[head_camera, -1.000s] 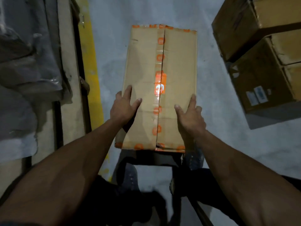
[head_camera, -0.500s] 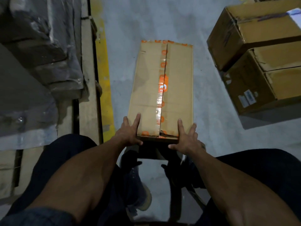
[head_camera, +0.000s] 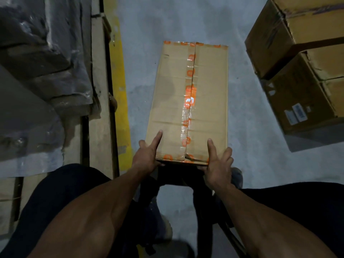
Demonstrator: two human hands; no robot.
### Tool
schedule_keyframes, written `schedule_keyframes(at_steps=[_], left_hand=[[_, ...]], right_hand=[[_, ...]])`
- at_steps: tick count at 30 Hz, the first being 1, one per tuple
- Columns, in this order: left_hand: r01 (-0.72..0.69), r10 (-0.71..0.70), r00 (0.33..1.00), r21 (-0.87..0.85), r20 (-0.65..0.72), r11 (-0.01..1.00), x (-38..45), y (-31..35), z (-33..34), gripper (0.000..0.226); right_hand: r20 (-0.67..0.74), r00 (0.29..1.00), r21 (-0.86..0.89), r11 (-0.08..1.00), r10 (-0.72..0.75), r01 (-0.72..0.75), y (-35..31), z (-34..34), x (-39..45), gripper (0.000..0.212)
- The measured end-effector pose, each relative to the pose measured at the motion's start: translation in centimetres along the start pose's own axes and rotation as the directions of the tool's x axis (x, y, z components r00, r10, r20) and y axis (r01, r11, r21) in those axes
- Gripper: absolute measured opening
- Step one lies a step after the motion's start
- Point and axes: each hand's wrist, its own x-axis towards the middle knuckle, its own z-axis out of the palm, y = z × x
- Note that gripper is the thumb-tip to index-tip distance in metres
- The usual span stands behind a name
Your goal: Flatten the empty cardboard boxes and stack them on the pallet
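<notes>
Box (head_camera: 189, 101) at frame centre on floor, still sealed | long axis ran straight away from me | left hand (head_camera: 147, 155) and right hand (head_camera: 217, 162) gripped near-end corners, equally near | pallet (head_camera: 100, 90) at frame left.

Box (head_camera: 189, 101): brown, long, flaps closed, clear tape with orange dots down middle seam. Sits on grey floor, long way pointing away from person. Pallet (head_camera: 100, 101): pale wood, at left of box, a bit apart.
</notes>
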Motion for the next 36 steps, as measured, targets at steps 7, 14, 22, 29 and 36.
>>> schedule_keyframes(at_steps=[7, 14, 22, 29, 36], left_hand=[[-0.021, 0.011, 0.989, -0.064, -0.151, 0.998, 0.6, 1.6, -6.8, 0.096], [-0.137, 0.097, 0.947, -0.111, -0.306, 0.984, -2.3, 3.5, -14.6, 0.081], [-0.213, 0.133, 0.898, -0.151, -0.419, 0.965, -8.8, 7.4, -21.5, 0.071], [-0.218, 0.107, 0.876, -0.187, -0.471, 0.958, -11.2, 9.7, -26.3, 0.063], [-0.352, 0.315, 0.89, -0.058, -0.33, 0.934, -10.7, 9.1, -25.7, 0.085]], right_hand=[[-0.109, 0.991, 0.076, 0.994, -0.072, 0.081, -2.8, -6.6, 0.5, 0.09], [-0.263, 0.958, 0.127, 0.98, -0.114, 0.152, -5.1, -13.8, -2.8, 0.077], [-0.408, 0.908, 0.25, 0.945, -0.095, 0.211, -5.6, -19.4, -7.7, 0.07], [-0.524, 0.846, 0.255, 0.929, -0.1, 0.268, -7.7, -24.9, -9.0, 0.057], [-0.462, 0.882, 0.222, 0.951, -0.093, 0.216, -9.5, -27.2, -5.4, 0.052]])
